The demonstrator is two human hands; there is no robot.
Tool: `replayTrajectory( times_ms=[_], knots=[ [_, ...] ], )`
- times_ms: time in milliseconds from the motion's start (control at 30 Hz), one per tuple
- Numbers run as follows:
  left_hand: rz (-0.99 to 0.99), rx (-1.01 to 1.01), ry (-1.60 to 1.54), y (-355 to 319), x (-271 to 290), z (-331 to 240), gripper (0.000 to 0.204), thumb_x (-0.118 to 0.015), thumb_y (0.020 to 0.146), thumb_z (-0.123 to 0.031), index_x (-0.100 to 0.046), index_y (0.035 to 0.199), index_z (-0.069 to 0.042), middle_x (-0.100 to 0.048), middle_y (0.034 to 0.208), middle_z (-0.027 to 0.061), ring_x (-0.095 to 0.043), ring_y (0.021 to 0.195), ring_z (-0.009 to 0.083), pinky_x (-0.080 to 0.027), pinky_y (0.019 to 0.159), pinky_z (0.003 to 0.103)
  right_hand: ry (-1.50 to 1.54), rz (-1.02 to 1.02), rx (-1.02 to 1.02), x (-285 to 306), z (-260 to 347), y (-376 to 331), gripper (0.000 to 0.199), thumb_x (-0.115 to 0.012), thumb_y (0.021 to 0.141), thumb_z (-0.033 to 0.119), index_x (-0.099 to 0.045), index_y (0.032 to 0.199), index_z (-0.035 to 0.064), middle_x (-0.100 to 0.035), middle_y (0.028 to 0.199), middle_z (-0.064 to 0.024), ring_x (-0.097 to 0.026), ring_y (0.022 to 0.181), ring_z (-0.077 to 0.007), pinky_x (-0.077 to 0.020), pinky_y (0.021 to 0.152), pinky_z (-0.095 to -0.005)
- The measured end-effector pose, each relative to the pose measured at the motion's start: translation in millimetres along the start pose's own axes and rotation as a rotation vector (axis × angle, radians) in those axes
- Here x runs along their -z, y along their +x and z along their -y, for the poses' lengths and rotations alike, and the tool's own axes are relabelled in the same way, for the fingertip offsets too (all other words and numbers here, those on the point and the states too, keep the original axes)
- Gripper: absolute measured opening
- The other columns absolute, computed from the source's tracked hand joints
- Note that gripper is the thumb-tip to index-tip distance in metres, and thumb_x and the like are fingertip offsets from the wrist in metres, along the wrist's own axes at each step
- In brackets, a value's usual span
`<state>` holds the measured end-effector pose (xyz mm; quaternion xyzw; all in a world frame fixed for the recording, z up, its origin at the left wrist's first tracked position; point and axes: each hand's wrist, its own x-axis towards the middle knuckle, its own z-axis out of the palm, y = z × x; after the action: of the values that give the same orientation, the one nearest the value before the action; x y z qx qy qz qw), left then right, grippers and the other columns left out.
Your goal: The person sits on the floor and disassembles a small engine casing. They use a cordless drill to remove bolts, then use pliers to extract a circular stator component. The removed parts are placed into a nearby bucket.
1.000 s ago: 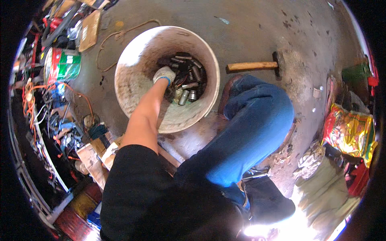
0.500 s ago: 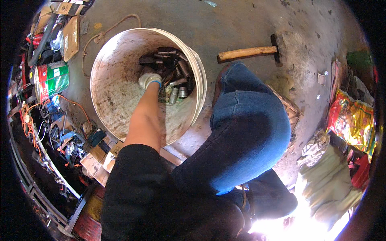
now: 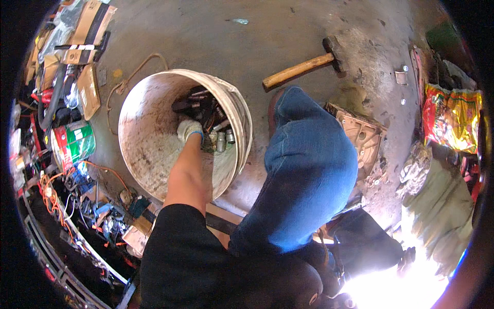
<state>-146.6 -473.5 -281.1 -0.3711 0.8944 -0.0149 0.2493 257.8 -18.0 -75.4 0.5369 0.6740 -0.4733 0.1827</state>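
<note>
A large dirty white bucket (image 3: 149, 149) lies to the left of my bent leg, its mouth facing me. My left hand (image 3: 189, 131), in a pale knitted glove with a blue cuff edge, reaches deep inside it. The hand is beside a heap of dark and greasy metal sockets (image 3: 206, 110) at the bottom. Two shinier silver sockets (image 3: 221, 142) lie just right of the wrist. The back of the glove hides my fingers, so I cannot see whether they hold anything. My right hand is not in view.
A wooden-handled sledgehammer (image 3: 303, 69) lies on the concrete floor beyond my knee (image 3: 309, 144). A cast metal housing (image 3: 360, 136) sits right of the leg. Tangled cables (image 3: 49, 188), a red-green tin (image 3: 77, 139) and cardboard (image 3: 92, 26) crowd the left. A shiny bag (image 3: 453, 116) stands right.
The whole view has shifted and turned, so the bucket sits lower and the hammer slants more. My left hand stays inside the bucket by the sockets.
</note>
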Motion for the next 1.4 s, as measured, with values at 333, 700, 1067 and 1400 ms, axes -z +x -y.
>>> replayTrajectory(
  times_ms=[333, 700, 1067, 1400],
  knots=[
    [0.135, -0.373, 0.241, 115, -73, 40, 0.039, -0.058, 0.083, -0.037, -0.075, 0.104, -0.008, -0.069, 0.114, 0.0193, -0.066, 0.111, 0.0313, -0.053, 0.088, 0.043, 0.163, -0.116, -0.004, 86, -3, -41, 0.049, -0.057, 0.096, 0.015, -0.046, 0.140, -0.0027, -0.061, 0.129, -0.0169, -0.058, 0.120, -0.0260, -0.0422, 0.108, -0.0377],
    [-0.490, -1.219, 0.404, -110, 237, 32, 0.033, -0.064, 0.082, -0.031, -0.066, 0.108, -0.009, -0.069, 0.099, 0.0204, -0.067, 0.095, 0.0367, -0.052, 0.083, 0.047, 0.457, -0.254, 0.386, 196, 27, -62, 0.050, -0.056, 0.097, 0.013, -0.045, 0.142, -0.0035, -0.061, 0.130, -0.0172, -0.058, 0.120, -0.0253, -0.0424, 0.108, -0.0374],
    [-0.291, -1.690, -1.140, -347, 396, -26, 0.011, -0.071, 0.087, -0.003, -0.064, 0.096, -0.002, -0.061, 0.086, 0.0012, -0.057, 0.078, 0.0089, -0.046, 0.072, 0.024, 0.713, 0.052, 0.482, 116, 109, -70, 0.048, -0.062, 0.091, 0.006, -0.053, 0.137, -0.0015, -0.063, 0.126, -0.0151, -0.061, 0.114, -0.0218, -0.0491, 0.101, -0.0350],
    [1.531, -1.021, -1.106, -533, 148, -109, 0.010, -0.061, 0.098, -0.019, -0.065, 0.100, -0.009, -0.063, 0.073, 0.0021, -0.061, 0.059, 0.0098, -0.059, 0.053, 0.031, 0.937, 0.321, 0.694, 74, 67, -76, 0.067, -0.070, 0.092, 0.021, -0.039, 0.148, 0.0002, -0.053, 0.140, -0.0147, -0.051, 0.129, -0.0233, -0.0404, 0.109, -0.0372]
  ],
)
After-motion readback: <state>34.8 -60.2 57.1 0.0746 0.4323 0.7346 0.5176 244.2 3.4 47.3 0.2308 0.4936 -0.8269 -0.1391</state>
